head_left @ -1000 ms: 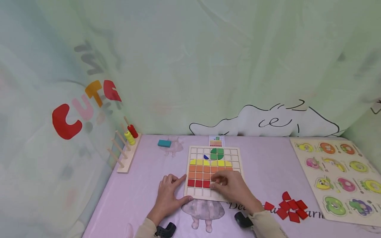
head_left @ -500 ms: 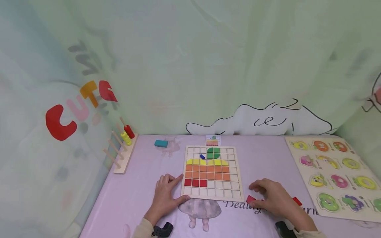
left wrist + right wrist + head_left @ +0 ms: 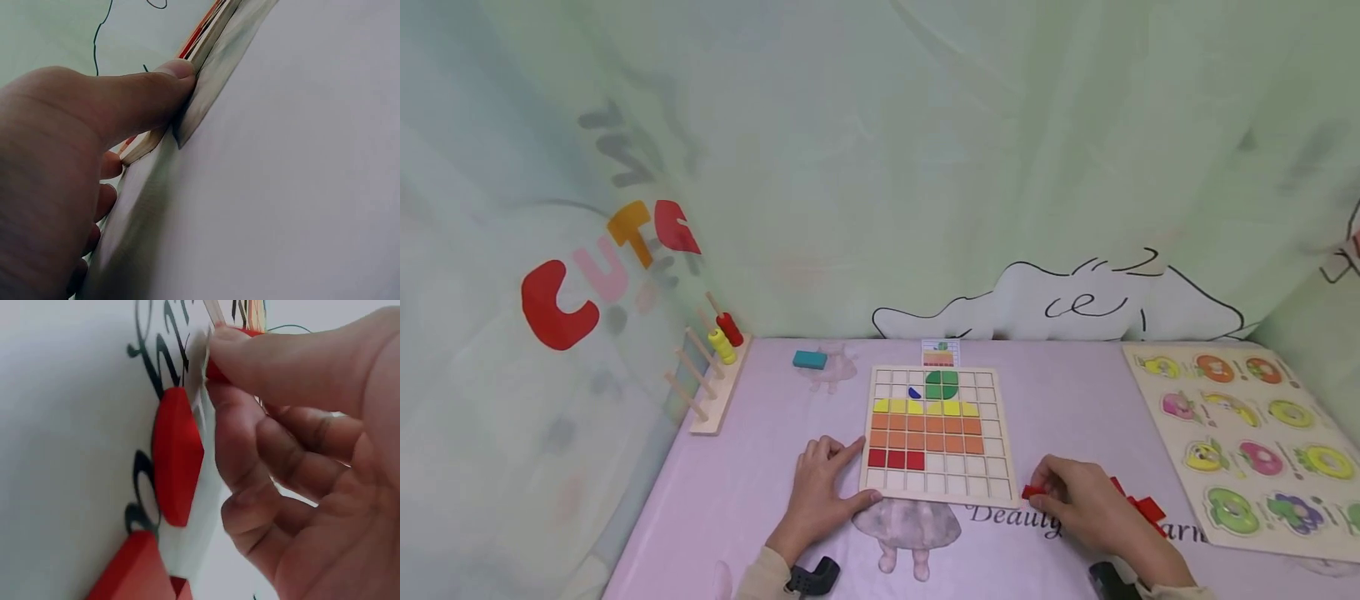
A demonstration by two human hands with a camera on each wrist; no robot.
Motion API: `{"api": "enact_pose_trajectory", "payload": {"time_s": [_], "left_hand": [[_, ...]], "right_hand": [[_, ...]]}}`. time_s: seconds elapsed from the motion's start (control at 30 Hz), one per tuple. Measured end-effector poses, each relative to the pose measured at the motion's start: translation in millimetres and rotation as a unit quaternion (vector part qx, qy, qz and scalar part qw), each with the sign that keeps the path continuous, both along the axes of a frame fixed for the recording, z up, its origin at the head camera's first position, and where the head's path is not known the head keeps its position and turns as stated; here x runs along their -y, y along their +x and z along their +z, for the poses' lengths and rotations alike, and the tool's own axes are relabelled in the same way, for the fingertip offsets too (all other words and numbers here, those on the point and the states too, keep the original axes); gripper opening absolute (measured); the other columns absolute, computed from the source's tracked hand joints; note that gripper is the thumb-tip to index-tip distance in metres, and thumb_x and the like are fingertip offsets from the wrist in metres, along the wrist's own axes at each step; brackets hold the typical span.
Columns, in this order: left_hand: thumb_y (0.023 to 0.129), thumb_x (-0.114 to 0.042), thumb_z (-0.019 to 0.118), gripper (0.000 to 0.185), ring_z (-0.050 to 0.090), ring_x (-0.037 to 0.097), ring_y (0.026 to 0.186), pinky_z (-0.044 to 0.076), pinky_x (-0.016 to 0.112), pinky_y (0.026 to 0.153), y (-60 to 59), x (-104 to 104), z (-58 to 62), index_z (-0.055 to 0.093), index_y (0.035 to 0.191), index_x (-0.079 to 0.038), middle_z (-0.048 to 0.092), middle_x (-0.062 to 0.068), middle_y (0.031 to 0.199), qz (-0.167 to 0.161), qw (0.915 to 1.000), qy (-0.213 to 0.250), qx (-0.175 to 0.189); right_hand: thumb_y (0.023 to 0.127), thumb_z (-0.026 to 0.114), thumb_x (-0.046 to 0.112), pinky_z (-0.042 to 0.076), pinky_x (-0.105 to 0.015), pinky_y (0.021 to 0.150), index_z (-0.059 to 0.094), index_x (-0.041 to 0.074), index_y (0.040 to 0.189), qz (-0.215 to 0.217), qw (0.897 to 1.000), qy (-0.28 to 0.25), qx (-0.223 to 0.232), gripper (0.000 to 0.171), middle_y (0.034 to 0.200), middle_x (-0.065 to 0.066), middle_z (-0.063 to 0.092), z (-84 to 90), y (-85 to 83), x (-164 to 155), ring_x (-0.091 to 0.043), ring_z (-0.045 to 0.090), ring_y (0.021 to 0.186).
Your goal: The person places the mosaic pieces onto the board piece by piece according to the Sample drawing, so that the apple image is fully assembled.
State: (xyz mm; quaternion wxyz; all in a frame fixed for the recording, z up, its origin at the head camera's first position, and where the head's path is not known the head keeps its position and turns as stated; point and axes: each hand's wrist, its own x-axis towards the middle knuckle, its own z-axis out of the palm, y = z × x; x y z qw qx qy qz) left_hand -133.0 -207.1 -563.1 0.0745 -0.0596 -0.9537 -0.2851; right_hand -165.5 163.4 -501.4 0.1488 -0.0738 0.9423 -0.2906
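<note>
From the head camera, the right hand (image 3: 1093,508) pinches a red tile (image 3: 1032,492) between thumb and fingers, low over the table (image 3: 737,500), just off the near right corner of the grid board (image 3: 1000,433). The board's empty cells lie to the left of and beyond that grip; three red tiles already sit in the row's left end. The left hand (image 3: 820,500) lies flat beside the board's near left corner, fingers relaxed. A pile of loose red tiles (image 3: 1142,504) shows behind the right hand.

At the left wrist, the thumb (image 3: 137,103) presses the board edge (image 3: 206,44).

At the right wrist, the thumb (image 3: 281,362) and fingers clamp the red tile (image 3: 215,369); a loose red tile (image 3: 175,453) lies just beside them.
</note>
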Motion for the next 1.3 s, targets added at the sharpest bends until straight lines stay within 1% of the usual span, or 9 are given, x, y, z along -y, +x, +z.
{"api": "enact_pose_trajectory", "payload": {"time_s": [0.13,0.2,0.3,0.43,0.6,0.73,0.93,1.13,1.3], "left_hand": [[0.075,-0.052,0.093,0.079,0.037,0.010,0.098,0.035,0.034,0.086,0.7,-0.2,1.8,0.068,0.145,-0.023,0.050,-0.006,0.107,0.001,1.0000,0.001,0.002],[0.075,-0.051,0.093,0.079,0.037,0.010,0.098,0.035,0.034,0.086,1.0,0.1,2.1,0.068,0.145,-0.023,0.050,-0.005,0.107,0.002,1.0000,-0.001,0.002],[0.076,-0.052,0.092,0.079,0.037,0.010,0.098,0.035,0.034,0.087,0.9,0.6,1.6,0.067,0.145,-0.023,0.050,-0.005,0.108,0.003,1.0000,-0.004,0.003],[0.076,-0.053,0.092,0.080,0.036,0.009,0.098,0.034,0.034,0.086,0.0,1.2,0.5,0.067,0.146,-0.024,0.049,-0.006,0.108,0.004,1.0000,-0.007,0.005],[0.076,-0.054,0.092,0.080,0.036,0.009,0.097,0.034,0.034,0.086,-1.3,1.1,0.3,0.067,0.146,-0.024,0.049,-0.006,0.107,-0.001,1.0000,-0.002,0.005],[0.076,-0.053,0.092,0.080,0.036,0.009,0.098,0.034,0.034,0.086,-1.3,0.2,1.3,0.066,0.146,-0.024,0.049,-0.006,0.107,0.000,1.0000,-0.001,0.007],[0.077,-0.054,0.091,0.081,0.035,0.009,0.098,0.033,0.034,0.085,-1.7,-1.5,2.5,0.065,0.148,-0.025,0.049,-0.007,0.107,0.003,0.9998,-0.004,0.018],[0.076,-0.054,0.091,0.082,0.035,0.009,0.098,0.034,0.034,0.086,-1.5,-1.5,1.7,0.065,0.148,-0.024,0.049,-0.006,0.107,0.005,0.9998,-0.005,0.021],[0.076,-0.053,0.092,0.081,0.036,0.009,0.098,0.034,0.034,0.086,-0.9,-0.5,0.7,0.066,0.147,-0.025,0.049,-0.006,0.107,0.006,0.9998,-0.005,0.017]], "right_hand": [[0.089,0.084,0.014,0.047,-0.024,0.063,0.067,0.011,0.115,0.001,0.998,-0.045,-0.036,0.031,0.079,0.002,0.060,0.6,-3.6,3.3,-0.014,0.054,0.072],[0.090,0.083,0.016,0.047,-0.024,0.062,0.067,0.013,0.119,0.001,0.996,-0.076,-0.056,0.033,0.079,0.003,0.062,0.7,-6.5,8.4,-0.013,0.055,0.069],[0.089,0.086,0.020,0.048,-0.024,0.062,0.073,0.016,0.115,-0.014,0.991,-0.112,-0.069,0.030,0.077,0.004,0.065,-0.6,-12.1,23.2,-0.012,0.057,0.068],[0.082,0.093,0.021,0.052,-0.022,0.066,0.077,0.013,0.108,-0.033,0.986,-0.153,-0.057,0.031,0.081,0.003,0.074,-3.4,-18.3,49.5,-0.013,0.065,0.072],[0.082,0.092,0.012,0.055,-0.021,0.072,0.078,0.008,0.112,-0.010,0.981,-0.185,-0.059,0.034,0.088,0.000,0.080,-8.7,-23.1,75.2,-0.010,0.073,0.077],[0.080,0.093,0.010,0.054,-0.021,0.068,0.079,0.008,0.107,0.017,0.981,-0.176,-0.083,0.030,0.085,0.002,0.077,-13.1,-24.7,87.5,-0.008,0.067,0.071],[0.076,0.096,0.009,0.043,-0.021,0.061,0.081,0.011,0.100,0.030,0.985,-0.134,-0.107,0.029,0.081,0.004,0.066,-16.1,-23.9,96.6,-0.007,0.051,0.066],[0.074,0.097,0.010,0.042,-0.022,0.060,0.081,0.012,0.099,0.036,0.987,-0.124,-0.093,0.030,0.083,0.004,0.064,-12.9,-22.9,96.8,-0.010,0.050,0.066],[0.078,0.093,0.009,0.042,-0.022,0.060,0.080,0.011,0.097,0.045,0.986,-0.123,-0.100,0.023,0.080,0.007,0.063,-13.4,-22.8,96.8,-0.008,0.049,0.065]]}}
